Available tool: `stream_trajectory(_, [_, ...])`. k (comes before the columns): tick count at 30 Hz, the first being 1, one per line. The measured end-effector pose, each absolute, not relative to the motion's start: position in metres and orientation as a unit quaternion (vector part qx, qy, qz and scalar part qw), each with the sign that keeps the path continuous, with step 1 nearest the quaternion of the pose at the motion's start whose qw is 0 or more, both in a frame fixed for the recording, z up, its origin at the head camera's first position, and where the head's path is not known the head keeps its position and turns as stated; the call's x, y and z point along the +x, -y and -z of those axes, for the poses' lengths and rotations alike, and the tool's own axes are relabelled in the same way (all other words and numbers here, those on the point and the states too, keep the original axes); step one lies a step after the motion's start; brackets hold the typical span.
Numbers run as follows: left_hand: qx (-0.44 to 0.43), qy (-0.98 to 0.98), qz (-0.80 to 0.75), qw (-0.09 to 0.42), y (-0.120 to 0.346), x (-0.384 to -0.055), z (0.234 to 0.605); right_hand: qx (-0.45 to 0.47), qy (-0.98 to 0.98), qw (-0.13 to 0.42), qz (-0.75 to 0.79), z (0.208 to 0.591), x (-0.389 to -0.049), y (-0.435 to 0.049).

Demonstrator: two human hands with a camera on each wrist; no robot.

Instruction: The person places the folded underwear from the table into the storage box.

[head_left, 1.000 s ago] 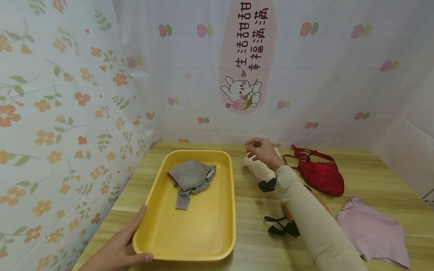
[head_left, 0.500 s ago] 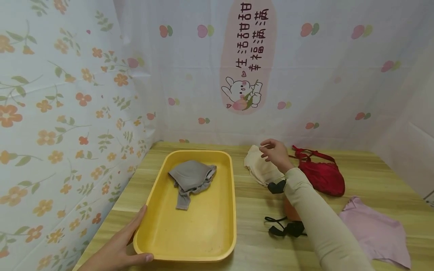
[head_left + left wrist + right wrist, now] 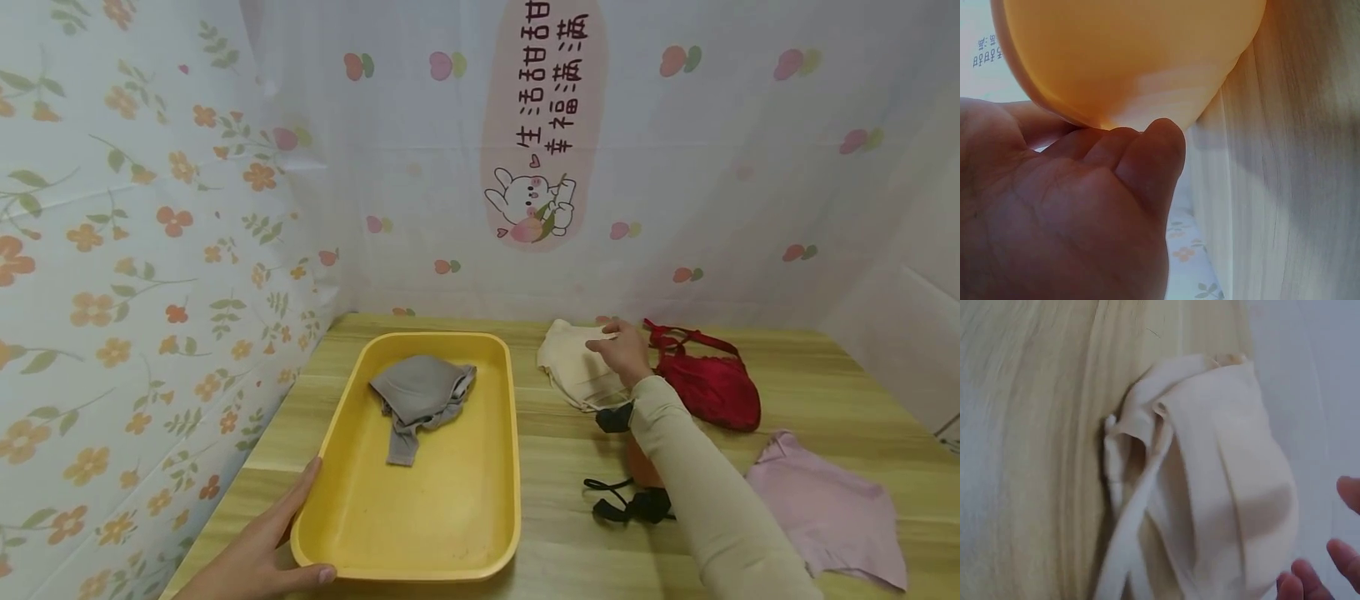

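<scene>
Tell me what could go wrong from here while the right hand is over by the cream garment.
The right hand is close to the red garment as well as the cream garment, so it might catch both. The sleeve overlaps the orange garment in the head view; it could brush or drag it. The left hand holds just one corner of the yellow tray, so an uneven push might twist it.

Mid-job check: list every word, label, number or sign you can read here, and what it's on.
"生活甜甜" – sideways on the pink patch of the back curtain.
"幸福满满" – beside it, same patch.
Small lettering, left wrist view's left edge: too blurred to read.
Nothing readable on the yellow tub or cream garment.
</scene>
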State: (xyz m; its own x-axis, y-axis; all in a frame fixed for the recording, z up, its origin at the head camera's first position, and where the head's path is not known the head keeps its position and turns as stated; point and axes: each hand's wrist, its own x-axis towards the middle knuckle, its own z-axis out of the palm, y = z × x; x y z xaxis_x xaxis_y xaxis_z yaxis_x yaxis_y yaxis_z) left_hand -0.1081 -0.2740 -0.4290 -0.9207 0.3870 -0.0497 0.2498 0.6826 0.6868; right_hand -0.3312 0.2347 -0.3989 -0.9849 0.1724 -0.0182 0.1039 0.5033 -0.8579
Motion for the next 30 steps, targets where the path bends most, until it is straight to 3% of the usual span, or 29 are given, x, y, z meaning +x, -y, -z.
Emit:
stream_trajectory(14, [0.17, -0.928, -0.319, 0.09, 0.277, -0.111, 0.435, -0.131, 0.924, -0.036, -0.356, 0.401, -0.329, -0.231])
stream_trajectory(30, [0.161, -0.902, -0.383, 0.119, 0.279, -0.111, 0.434, -0.192, 0.927, -0.035, -0.321, 0.408, -0.339, -0.221])
